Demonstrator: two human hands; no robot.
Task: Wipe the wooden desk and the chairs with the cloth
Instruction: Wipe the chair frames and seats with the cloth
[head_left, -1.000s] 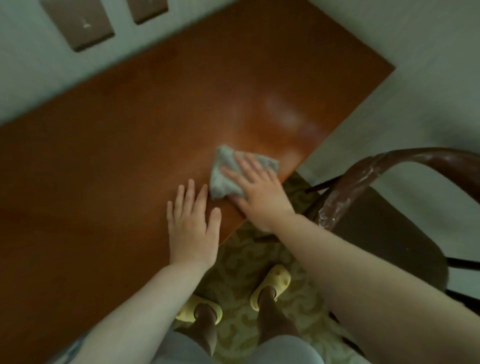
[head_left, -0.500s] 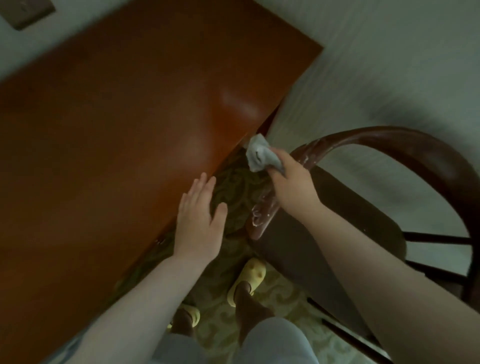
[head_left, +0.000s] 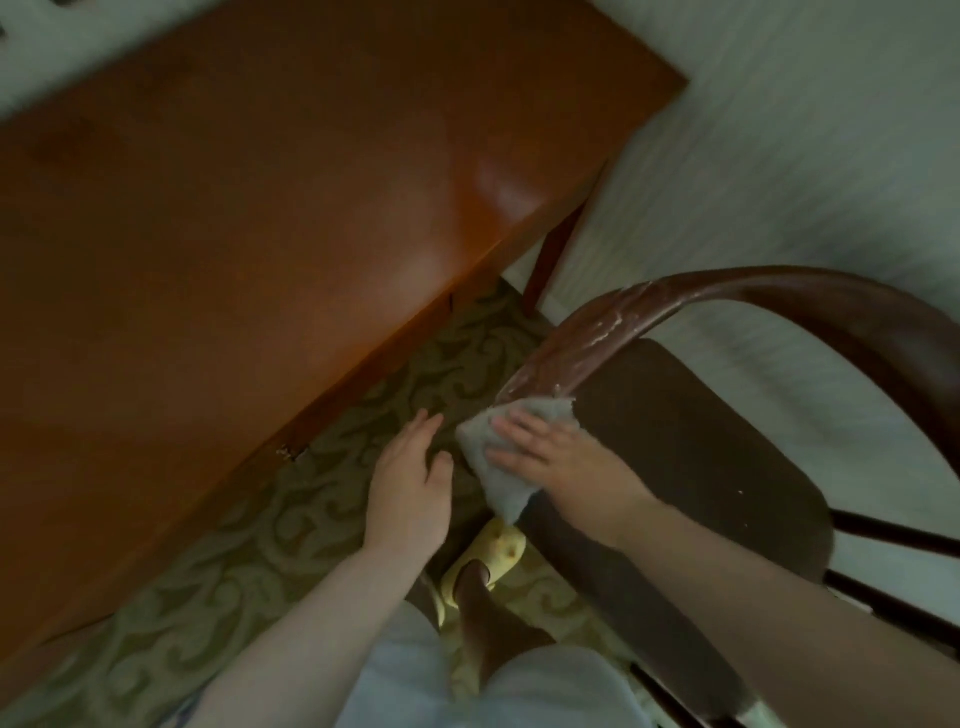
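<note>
The wooden desk (head_left: 260, 208) fills the upper left, its top bare and glossy. A dark wooden chair (head_left: 701, 457) with a curved armrest stands at the right. My right hand (head_left: 561, 462) presses the grey cloth (head_left: 498, 467) flat onto the front left corner of the chair seat, just below the end of the armrest, with its fingers spread over the cloth. My left hand (head_left: 410, 483) hovers open beside the cloth, over the carpet between desk and chair, holding nothing.
A green patterned carpet (head_left: 291, 525) covers the floor between desk and chair. My foot in a yellow slipper (head_left: 493, 556) stands beside the seat's front edge. A desk leg (head_left: 556, 254) rises near the pale wall (head_left: 779, 156).
My right hand took the cloth off the desk edge, passed the chair's armrest, and now presses it on the seat corner. My left hand left the desk top and hangs over the carpet.
</note>
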